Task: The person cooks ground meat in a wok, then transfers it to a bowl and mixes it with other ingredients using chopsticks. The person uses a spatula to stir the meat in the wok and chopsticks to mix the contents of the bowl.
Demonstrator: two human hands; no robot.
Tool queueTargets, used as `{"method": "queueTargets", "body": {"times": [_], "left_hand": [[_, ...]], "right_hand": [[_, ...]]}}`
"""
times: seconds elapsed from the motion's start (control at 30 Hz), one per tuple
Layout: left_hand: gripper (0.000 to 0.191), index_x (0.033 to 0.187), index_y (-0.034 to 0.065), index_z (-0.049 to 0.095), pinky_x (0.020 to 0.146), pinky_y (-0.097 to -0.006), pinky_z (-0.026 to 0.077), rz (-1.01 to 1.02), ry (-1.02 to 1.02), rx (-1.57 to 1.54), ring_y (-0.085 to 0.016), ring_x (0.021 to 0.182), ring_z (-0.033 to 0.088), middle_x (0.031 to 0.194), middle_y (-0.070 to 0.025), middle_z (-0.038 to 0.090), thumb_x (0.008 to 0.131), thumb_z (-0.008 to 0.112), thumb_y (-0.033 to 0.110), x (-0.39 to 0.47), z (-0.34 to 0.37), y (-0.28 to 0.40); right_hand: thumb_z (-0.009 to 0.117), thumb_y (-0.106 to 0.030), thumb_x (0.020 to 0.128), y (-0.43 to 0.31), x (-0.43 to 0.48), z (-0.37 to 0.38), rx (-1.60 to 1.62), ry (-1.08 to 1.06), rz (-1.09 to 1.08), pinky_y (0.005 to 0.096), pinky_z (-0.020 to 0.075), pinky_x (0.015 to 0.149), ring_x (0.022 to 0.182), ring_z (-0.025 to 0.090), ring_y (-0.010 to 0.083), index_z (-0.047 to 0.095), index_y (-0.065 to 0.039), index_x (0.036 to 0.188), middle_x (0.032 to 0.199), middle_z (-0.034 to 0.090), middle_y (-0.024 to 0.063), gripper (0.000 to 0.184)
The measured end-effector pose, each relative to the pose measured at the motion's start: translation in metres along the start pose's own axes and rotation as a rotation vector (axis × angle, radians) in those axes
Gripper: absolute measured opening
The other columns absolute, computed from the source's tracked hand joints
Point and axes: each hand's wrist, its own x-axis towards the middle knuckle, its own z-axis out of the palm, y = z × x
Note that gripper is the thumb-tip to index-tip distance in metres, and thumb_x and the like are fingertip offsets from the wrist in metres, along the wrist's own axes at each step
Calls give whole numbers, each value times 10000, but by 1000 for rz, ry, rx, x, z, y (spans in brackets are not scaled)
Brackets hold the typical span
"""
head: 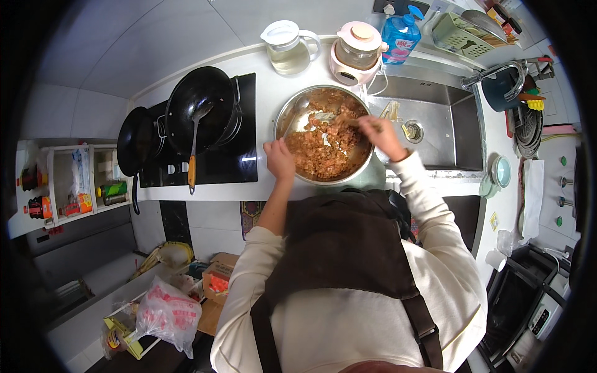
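Observation:
A large stainless steel bowl (285, 108) stands on the white counter before me. It holds a reddish-brown minced mixture (322, 156), with the bowl's metal showing through in the middle. My left hand (281, 157) grips the bowl's left rim. A thin metal utensil (295, 119), perhaps a spoon, slants inside the bowl close to those fingers; whether they also hold it is unclear. Over the right rim, my right hand (377, 133) is closed around wooden chopsticks or a similar stick (352, 122), whose far end is in the mixture and blurred.
Left of the bowl, a black wok (186, 130) with a spatula (193, 154) sits on the cooktop (247, 140), beside a frying pan (133, 144). Behind stand a water pitcher (288, 53), a pink kettle (357, 56) and a blue pump bottle (401, 39). A steel sink (438, 149) adjoins at right.

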Motion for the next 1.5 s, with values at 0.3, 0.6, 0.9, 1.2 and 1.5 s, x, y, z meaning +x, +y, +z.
{"method": "queueTargets", "body": {"times": [0.3,0.6,0.9,1.2,1.5], "left_hand": [[253,845,69,535,637,-446,458,6,11,10,-338,784,553,935,-90,491,941,451,287,-2,-1,-3],[255,830,62,537,637,-444,458,5,17,-3,-334,783,555,928,-86,495,940,456,277,-1,-1,2],[274,820,36,534,649,-443,444,-9,37,2,-341,776,546,903,-106,490,943,459,269,-3,1,4],[261,816,43,533,659,-451,453,3,58,-8,-354,795,556,927,-112,501,939,459,260,-4,2,-1],[262,835,52,538,669,-453,449,-5,12,-26,-362,797,545,936,-109,514,945,442,269,-4,-1,-2]], "right_hand": [[568,-86,847,-23,-50,8,-29,-355,-117,333,512,644,696,646,272,653,1,953,829,664,165,161],[616,-134,840,-2,-7,-23,-37,105,69,305,498,619,644,652,258,664,15,896,754,668,158,166],[551,-90,862,-5,-14,49,-222,-63,-206,381,520,639,668,631,326,646,15,973,853,646,207,179],[576,-78,845,-53,-60,40,5,-502,-335,396,516,709,777,640,338,648,15,953,883,656,185,160],[571,-140,880,-2,16,42,56,-366,-170,330,513,786,839,665,239,661,-35,1021,949,681,133,198]]}}
